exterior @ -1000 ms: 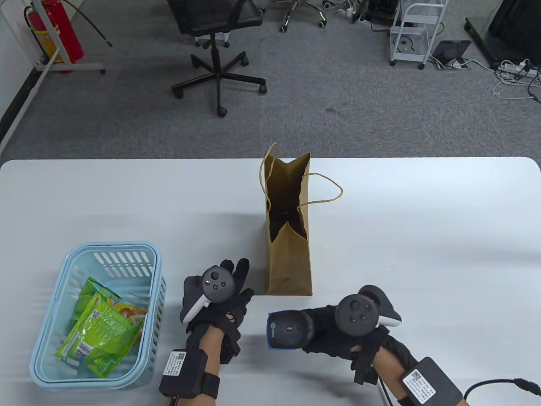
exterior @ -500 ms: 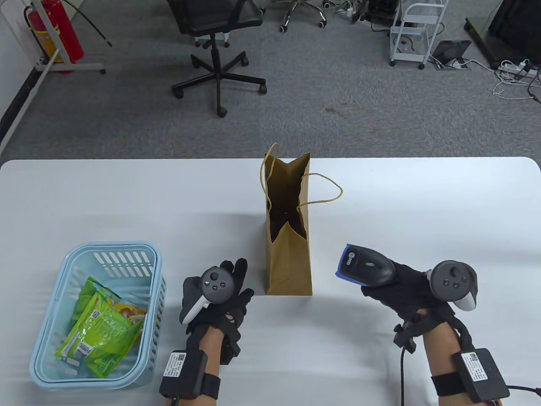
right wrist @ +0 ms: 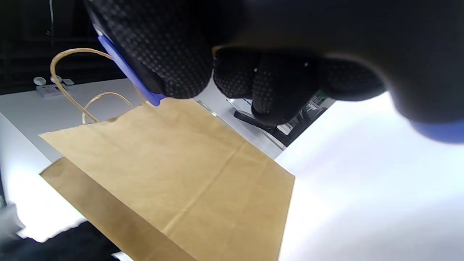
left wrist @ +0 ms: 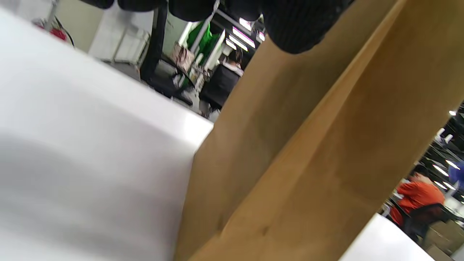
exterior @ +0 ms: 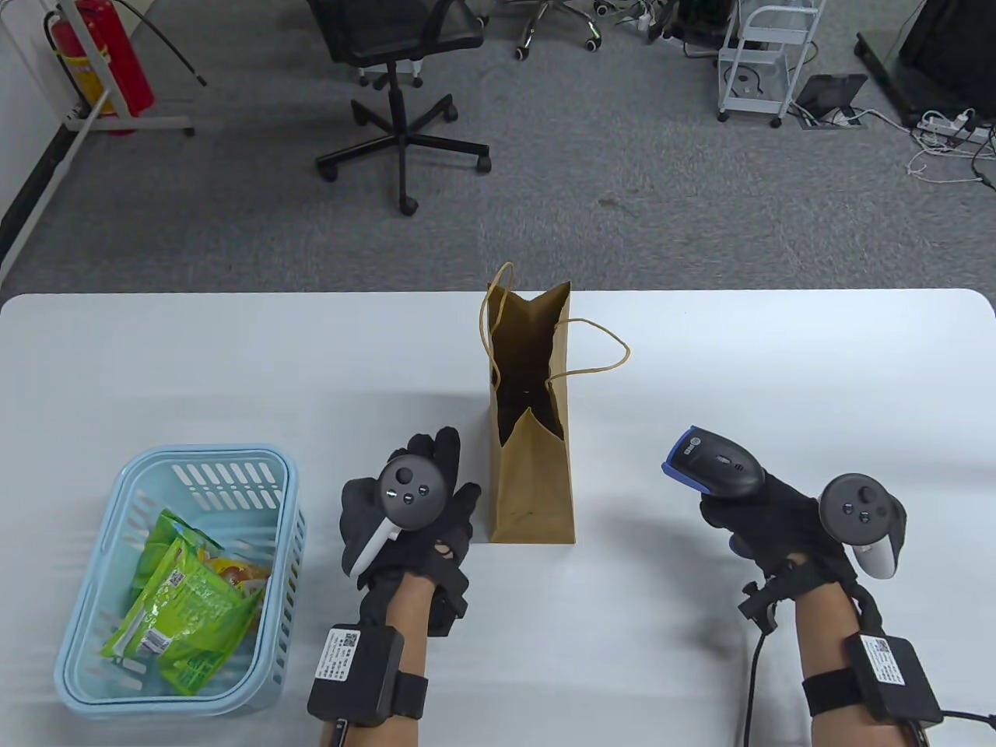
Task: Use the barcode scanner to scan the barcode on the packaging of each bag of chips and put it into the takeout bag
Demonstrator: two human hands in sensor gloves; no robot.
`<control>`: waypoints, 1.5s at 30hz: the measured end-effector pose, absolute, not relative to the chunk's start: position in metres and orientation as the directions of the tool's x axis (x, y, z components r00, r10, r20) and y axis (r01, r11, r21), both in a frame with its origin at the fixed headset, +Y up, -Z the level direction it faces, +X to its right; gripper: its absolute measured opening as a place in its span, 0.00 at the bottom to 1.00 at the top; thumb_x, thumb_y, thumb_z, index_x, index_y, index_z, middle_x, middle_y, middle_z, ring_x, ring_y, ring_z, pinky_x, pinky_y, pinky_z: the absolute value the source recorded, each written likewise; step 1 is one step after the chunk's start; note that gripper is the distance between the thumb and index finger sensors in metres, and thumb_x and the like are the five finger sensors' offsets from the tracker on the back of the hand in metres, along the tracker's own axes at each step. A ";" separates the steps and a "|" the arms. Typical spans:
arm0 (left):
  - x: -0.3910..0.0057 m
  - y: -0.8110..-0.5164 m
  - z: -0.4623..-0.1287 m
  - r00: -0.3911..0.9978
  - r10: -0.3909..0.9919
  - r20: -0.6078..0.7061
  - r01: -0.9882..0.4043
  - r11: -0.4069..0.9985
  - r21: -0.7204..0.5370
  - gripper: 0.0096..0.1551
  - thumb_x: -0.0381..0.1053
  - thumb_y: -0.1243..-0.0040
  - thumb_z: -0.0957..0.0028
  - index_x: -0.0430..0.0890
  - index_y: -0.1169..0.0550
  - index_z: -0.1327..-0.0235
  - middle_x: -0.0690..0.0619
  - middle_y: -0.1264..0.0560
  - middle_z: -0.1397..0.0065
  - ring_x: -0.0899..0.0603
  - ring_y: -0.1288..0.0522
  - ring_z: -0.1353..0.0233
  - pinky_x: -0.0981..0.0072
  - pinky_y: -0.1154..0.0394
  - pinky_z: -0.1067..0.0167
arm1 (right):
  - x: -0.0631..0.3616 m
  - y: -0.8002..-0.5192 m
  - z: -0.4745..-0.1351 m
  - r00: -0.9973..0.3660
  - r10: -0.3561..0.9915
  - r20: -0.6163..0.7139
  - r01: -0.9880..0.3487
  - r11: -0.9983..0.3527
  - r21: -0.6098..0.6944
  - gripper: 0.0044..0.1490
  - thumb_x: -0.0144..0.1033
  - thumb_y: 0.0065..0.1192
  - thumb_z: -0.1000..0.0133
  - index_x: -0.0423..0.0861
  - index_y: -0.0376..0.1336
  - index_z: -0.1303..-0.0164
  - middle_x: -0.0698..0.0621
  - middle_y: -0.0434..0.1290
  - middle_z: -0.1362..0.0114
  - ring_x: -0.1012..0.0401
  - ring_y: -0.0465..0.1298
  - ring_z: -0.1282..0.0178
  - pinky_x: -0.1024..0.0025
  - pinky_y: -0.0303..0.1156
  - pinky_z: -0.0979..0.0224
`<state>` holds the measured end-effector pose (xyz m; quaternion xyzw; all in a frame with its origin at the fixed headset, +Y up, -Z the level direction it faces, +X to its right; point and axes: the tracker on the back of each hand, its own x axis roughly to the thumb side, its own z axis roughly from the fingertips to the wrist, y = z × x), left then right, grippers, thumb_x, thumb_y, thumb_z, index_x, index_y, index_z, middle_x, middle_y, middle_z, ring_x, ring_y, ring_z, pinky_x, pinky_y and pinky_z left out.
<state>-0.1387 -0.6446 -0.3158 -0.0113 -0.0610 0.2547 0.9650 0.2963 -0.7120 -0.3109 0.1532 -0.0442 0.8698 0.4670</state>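
A brown paper takeout bag (exterior: 531, 436) stands upright and open in the middle of the table; its side fills the left wrist view (left wrist: 308, 152) and shows in the right wrist view (right wrist: 174, 174). Green bags of chips (exterior: 191, 603) lie in a light blue basket (exterior: 93, 622) at the front left. My left hand (exterior: 424, 486) hovers just left of the bag with straight fingers, holding nothing. My right hand (exterior: 747, 513) grips a grey and blue barcode scanner (exterior: 712, 459) to the right of the bag, its head pointing up-left.
The white table (exterior: 778, 373) has bare surface on both sides of the bag. A cable (exterior: 751, 685) trails from the right wrist toward the front edge. An office chair (exterior: 397, 70) and a cart (exterior: 766, 58) stand on the floor beyond the table.
My right hand swung the scanner from the front centre out to the right of the bag and slightly away from me. My left hand moved a little forward toward the bag.
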 end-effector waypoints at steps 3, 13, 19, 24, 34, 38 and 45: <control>-0.145 -0.600 -0.312 0.902 0.424 0.077 -0.421 0.906 -0.051 0.44 0.51 0.46 0.40 0.39 0.44 0.13 0.28 0.50 0.16 0.16 0.48 0.23 0.22 0.45 0.35 | 0.298 -0.714 -0.312 -0.528 0.796 0.297 -0.820 -0.568 0.064 0.34 0.41 0.75 0.42 0.36 0.67 0.32 0.42 0.81 0.41 0.50 0.87 0.51 0.46 0.82 0.45; -0.241 -0.548 -0.291 0.981 0.129 -0.142 -0.160 0.960 -0.231 0.40 0.47 0.41 0.40 0.42 0.37 0.14 0.33 0.46 0.14 0.19 0.45 0.20 0.22 0.47 0.31 | 0.298 -0.720 -0.313 -0.550 0.789 0.273 -0.808 -0.586 0.067 0.34 0.41 0.74 0.42 0.35 0.66 0.32 0.42 0.80 0.41 0.50 0.87 0.50 0.46 0.81 0.45; -0.297 -0.583 -0.284 0.959 0.098 -0.266 -0.195 0.910 -0.365 0.42 0.45 0.38 0.41 0.43 0.38 0.13 0.34 0.51 0.13 0.20 0.53 0.18 0.20 0.52 0.31 | 0.295 -0.720 -0.314 -0.559 0.782 0.275 -0.798 -0.597 0.077 0.34 0.41 0.74 0.41 0.35 0.66 0.32 0.42 0.80 0.41 0.49 0.87 0.50 0.46 0.81 0.45; -0.324 -0.608 -0.282 0.934 0.005 -0.358 -0.178 0.874 -0.452 0.52 0.45 0.36 0.42 0.47 0.55 0.14 0.38 0.71 0.17 0.20 0.60 0.17 0.20 0.57 0.29 | 0.292 -0.722 -0.315 -0.577 0.771 0.270 -0.782 -0.617 0.088 0.34 0.41 0.74 0.41 0.34 0.66 0.32 0.41 0.80 0.41 0.49 0.87 0.50 0.46 0.81 0.44; -0.350 -0.637 -0.284 0.869 -0.064 -0.491 -0.207 0.853 -0.478 0.52 0.48 0.38 0.41 0.44 0.54 0.14 0.35 0.49 0.15 0.23 0.39 0.22 0.26 0.42 0.30 | 0.285 -0.724 -0.315 -0.604 0.750 0.270 -0.756 -0.646 0.106 0.34 0.41 0.74 0.41 0.34 0.66 0.31 0.41 0.80 0.40 0.49 0.87 0.50 0.45 0.81 0.44; -0.355 -0.645 -0.284 0.851 -0.067 -0.520 -0.220 0.855 -0.469 0.50 0.48 0.39 0.41 0.43 0.52 0.13 0.35 0.42 0.18 0.24 0.36 0.25 0.27 0.38 0.32 | 0.283 -0.724 -0.315 -0.606 0.747 0.274 -0.751 -0.651 0.112 0.35 0.41 0.74 0.41 0.34 0.66 0.31 0.41 0.80 0.40 0.49 0.87 0.50 0.45 0.81 0.44; -0.356 -0.639 -0.282 0.833 -0.108 -0.542 -0.154 0.896 -0.416 0.42 0.43 0.37 0.43 0.43 0.40 0.16 0.42 0.28 0.29 0.32 0.26 0.35 0.36 0.29 0.37 | 0.283 -0.724 -0.315 -0.603 0.750 0.273 -0.755 -0.647 0.111 0.35 0.41 0.73 0.41 0.34 0.66 0.31 0.41 0.80 0.40 0.49 0.87 0.49 0.45 0.81 0.44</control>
